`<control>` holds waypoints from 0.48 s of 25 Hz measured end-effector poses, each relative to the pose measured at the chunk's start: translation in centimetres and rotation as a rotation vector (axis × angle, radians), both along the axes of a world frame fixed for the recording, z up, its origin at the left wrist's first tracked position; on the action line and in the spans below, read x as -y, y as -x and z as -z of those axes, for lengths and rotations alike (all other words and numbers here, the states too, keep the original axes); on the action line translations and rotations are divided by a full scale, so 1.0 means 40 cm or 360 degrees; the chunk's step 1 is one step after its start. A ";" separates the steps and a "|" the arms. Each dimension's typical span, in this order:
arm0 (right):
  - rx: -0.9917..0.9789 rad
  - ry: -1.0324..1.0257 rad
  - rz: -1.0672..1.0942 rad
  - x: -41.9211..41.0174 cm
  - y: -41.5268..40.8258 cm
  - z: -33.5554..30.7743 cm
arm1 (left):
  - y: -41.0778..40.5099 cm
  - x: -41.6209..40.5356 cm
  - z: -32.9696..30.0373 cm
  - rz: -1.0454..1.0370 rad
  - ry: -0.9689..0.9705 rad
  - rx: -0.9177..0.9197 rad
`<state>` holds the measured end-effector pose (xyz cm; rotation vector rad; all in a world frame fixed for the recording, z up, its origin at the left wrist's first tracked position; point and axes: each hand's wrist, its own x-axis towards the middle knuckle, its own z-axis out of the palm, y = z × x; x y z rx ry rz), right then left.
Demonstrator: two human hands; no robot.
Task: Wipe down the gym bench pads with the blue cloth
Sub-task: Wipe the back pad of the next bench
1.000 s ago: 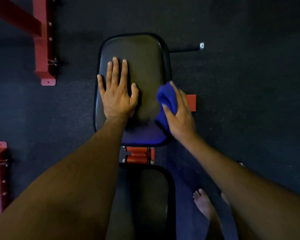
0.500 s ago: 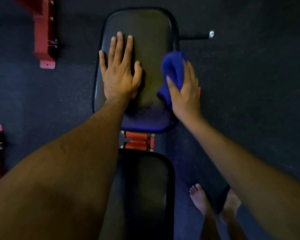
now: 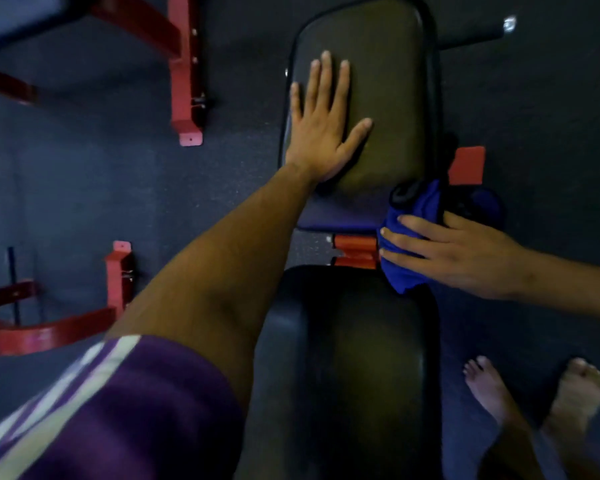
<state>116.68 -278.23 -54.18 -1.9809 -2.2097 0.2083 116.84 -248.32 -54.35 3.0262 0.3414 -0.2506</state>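
A gym bench runs away from me down the middle of the view. Its far black pad [image 3: 388,98] has my left hand [image 3: 323,126] lying flat on it, fingers straight and spread. The blue cloth [image 3: 413,237] is bunched at that pad's near right corner, over the gap with the red hinge [image 3: 354,249]. My right hand [image 3: 458,251] presses on the cloth from the right, fingers straight across it. The near black pad [image 3: 354,358] lies below, partly hidden by my left arm.
Red steel frame legs [image 3: 184,84] stand on the dark rubber floor at the left, with another red foot [image 3: 118,271] lower down. A red bench foot plate [image 3: 466,166] shows right of the far pad. My bare feet [image 3: 534,396] stand at the bottom right.
My right hand has slid the cloth back along the far pad's right edge to its near right corner. My left hand stays flat on the pad. The view has shifted.
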 end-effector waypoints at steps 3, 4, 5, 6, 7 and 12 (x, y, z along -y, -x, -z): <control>0.0061 -0.0134 -0.0074 -0.129 0.027 0.002 | 0.009 0.002 0.024 0.0061 -0.0040 0.0105; 0.0064 -0.0146 -0.0078 -0.173 0.042 -0.003 | 0.010 0.006 0.031 0.0076 -0.0032 0.0127; 0.0046 -0.0136 -0.0072 -0.206 0.059 -0.015 | 0.011 0.005 0.035 0.0081 -0.0025 0.0144; 0.0005 -0.0112 -0.0052 -0.226 0.074 -0.026 | 0.013 0.000 0.042 0.0071 -0.0005 0.0163; -0.0049 -0.0109 -0.0018 -0.228 0.085 -0.038 | 0.013 -0.006 0.045 0.0055 0.0019 0.0185; -0.0384 0.0106 0.0347 -0.029 0.048 -0.132 | 0.014 -0.006 0.042 0.0034 0.0053 0.0299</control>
